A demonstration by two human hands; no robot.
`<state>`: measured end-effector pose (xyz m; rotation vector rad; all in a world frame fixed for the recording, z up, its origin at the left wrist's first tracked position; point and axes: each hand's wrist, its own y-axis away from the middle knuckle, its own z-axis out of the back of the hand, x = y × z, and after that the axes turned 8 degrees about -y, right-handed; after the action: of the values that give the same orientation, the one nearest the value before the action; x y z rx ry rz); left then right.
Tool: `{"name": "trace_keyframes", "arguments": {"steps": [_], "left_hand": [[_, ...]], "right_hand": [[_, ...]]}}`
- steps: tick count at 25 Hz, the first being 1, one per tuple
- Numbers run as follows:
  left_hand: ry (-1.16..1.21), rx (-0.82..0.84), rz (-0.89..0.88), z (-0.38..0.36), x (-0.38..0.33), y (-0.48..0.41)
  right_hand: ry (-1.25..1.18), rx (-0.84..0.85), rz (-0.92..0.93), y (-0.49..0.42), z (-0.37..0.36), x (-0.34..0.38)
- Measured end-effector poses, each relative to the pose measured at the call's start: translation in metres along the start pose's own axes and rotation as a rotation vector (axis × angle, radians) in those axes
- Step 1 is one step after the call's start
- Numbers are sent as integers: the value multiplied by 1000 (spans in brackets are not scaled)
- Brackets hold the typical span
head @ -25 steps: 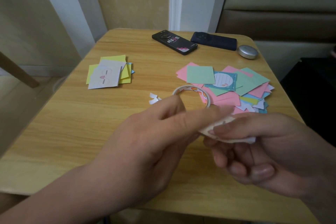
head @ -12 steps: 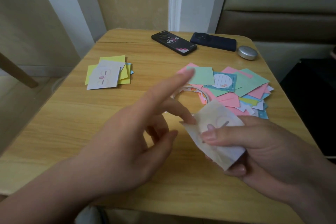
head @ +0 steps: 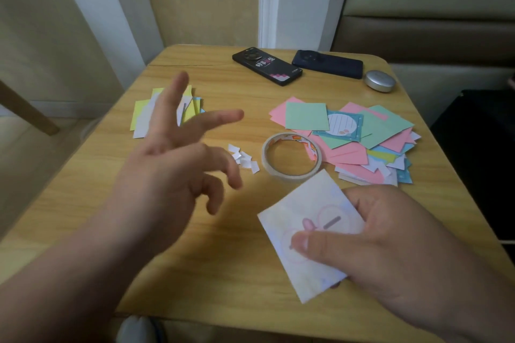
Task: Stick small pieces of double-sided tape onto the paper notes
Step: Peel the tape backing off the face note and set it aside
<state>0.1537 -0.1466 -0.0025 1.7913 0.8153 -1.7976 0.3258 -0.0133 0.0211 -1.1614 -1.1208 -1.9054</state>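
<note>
- The right grip point(head: 390, 245) pinches a white paper note point(head: 306, 203), thumb on top and fingers beneath, over the near part of the wooden surface point(head: 223, 273).
- The left grip point(head: 167, 175) hovers with fingers spread, holding nothing.
- A roll of double-sided tape point(head: 292, 173) lies flat just beyond the note, with small white scraps point(head: 245, 160) beside it.
- A loose pile of coloured notes point(head: 362, 131) touches the roll; a smaller stack point(head: 142, 117) lies well apart.
</note>
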Motion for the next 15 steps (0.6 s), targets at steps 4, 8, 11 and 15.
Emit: {"name": "trace_keyframes", "arguments": {"steps": [4,8,11,15], "left_hand": [[-178,204,127,5,-2,1],[-276,281,182,-10,2,13],[-295,241,211,-6,3,11],[-395,367,317,1,2,8]], "right_hand": [[-93,-44,50,0,1,0],[-154,-37,70,-5,2,-2],[-184,-56,83,-12,1,-8],[-357,-158,89,-25,5,-17]]}}
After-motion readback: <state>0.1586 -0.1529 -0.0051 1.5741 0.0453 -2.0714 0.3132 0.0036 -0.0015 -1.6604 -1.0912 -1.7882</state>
